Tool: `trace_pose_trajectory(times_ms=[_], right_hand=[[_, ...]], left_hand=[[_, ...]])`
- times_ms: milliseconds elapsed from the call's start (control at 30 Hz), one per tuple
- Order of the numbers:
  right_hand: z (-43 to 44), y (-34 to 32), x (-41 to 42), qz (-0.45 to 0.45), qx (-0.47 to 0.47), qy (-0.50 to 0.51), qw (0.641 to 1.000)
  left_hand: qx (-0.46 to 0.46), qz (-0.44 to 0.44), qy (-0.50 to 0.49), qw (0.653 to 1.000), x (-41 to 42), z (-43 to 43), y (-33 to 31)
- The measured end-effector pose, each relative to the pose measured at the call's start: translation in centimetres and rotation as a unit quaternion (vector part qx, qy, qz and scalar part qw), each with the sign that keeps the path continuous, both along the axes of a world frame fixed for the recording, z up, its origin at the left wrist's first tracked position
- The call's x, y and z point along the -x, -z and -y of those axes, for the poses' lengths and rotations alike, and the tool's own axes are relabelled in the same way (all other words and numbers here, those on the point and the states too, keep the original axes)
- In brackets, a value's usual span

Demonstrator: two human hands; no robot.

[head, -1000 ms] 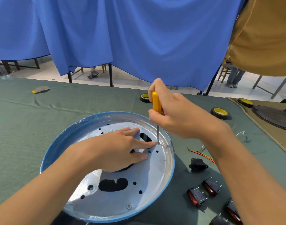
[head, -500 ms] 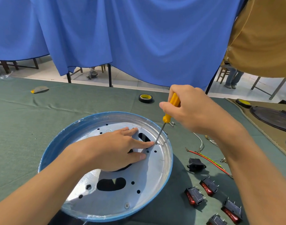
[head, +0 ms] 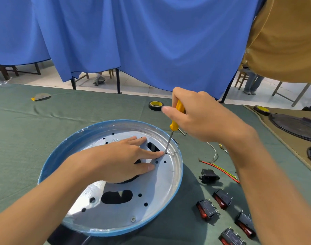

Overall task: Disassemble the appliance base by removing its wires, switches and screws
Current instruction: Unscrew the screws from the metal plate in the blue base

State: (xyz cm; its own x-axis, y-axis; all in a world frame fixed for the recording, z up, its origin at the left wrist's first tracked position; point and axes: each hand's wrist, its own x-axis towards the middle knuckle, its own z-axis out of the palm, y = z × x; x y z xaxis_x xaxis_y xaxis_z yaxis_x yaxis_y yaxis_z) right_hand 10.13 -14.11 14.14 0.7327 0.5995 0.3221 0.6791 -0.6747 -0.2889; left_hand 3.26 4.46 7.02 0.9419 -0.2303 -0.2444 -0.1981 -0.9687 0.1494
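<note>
Holding the yellow screwdriver [head: 174, 123] in your right hand [head: 204, 119], fingers curled round the handle and the thumb stretched out past it, you keep its tip seated on the screw [head: 165, 152] at the far right of the appliance base [head: 156, 190], just inside the rim. What has changed over the last second is the tool's lean. It stood nearly upright, then swung well over to the right as your hand swept away from the base, and now it is back closer to upright, tilted only a little. The tip has not left the screw through any of that. This reads as one turn of the wrist followed by a re-grip, so the screw is probably being backed out rather than finished; I cannot tell how far it has risen. Your left hand [head: 123, 160] has not shifted: it lies spread flat on the silver plate, fingers straight, pressing the base onto the green table [head: 27, 135], with the index fingertip touching or just beside the screw head. That finger is close to the blade, so a slip would land on it. The base sits in front of you, near the middle of the table. A second screw [head: 133, 219] remains in the near edge of the plate. Off to the right lie the switches [head: 206, 208], a black socket [head: 209, 176] and the wires [head: 221, 171], so those seem to be out and the screws are what is left.
</note>
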Motion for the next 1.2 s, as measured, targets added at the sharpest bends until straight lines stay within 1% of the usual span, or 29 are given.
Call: trace_pose_trajectory(times_ms=[67,133,200,300,400,467,533,667,933,1000,1133,1200], right_hand=[[-0.6,0.4,-0.1,0.063,0.016,0.063,0.996],[-0.6,0.4,-0.2,0.087,0.038,0.094,0.991],[-0.6,0.2,-0.3,0.062,0.041,0.077,0.994],[-0.6,0.0,0.1,0.006,0.034,0.017,0.999],[-0.6,-0.3,0.5,-0.013,0.035,-0.019,0.999],[-0.6,-0.2,0.3,-0.013,0.022,-0.016,1.0],[-0.7,0.1,0.1,-0.001,0.002,0.01,1.0],[-1.0,0.8,-0.4,0.062,-0.013,0.089,0.994],[-0.7,-0.1,0.5,-0.025,0.009,0.001,1.0],[-0.9,0.2,0.7,-0.018,0.001,0.006,1.0],[-1.6,0.8,0.6,0.058,-0.026,0.052,0.997],[-1.5,0.6,0.4,0.04,-0.035,0.038,0.998]], left_hand=[[0.001,0.001,-0.002,1.0,0.0,0.0,0.0],[0.001,0.0,-0.002,1.0,0.1,0.0,0.0],[0.002,0.0,-0.002,1.0,0.1,-0.1,0.0],[0.005,0.002,-0.004,1.0,0.1,0.0,0.0],[0.0,0.001,-0.002,1.0,0.1,0.0,-0.1],[-0.004,-0.003,-0.002,1.0,0.0,0.1,-0.2],[-0.005,-0.007,-0.001,1.0,0.0,0.0,-0.2],[-0.004,-0.007,-0.001,1.0,0.1,0.0,-0.2],[0.002,-0.005,-0.004,1.0,0.2,0.1,-0.2],[0.0,-0.007,-0.004,1.0,0.2,0.1,-0.2],[-0.006,-0.012,-0.006,1.0,0.2,0.2,-0.4],[-0.008,-0.014,-0.003,1.0,0.2,0.2,-0.4]])
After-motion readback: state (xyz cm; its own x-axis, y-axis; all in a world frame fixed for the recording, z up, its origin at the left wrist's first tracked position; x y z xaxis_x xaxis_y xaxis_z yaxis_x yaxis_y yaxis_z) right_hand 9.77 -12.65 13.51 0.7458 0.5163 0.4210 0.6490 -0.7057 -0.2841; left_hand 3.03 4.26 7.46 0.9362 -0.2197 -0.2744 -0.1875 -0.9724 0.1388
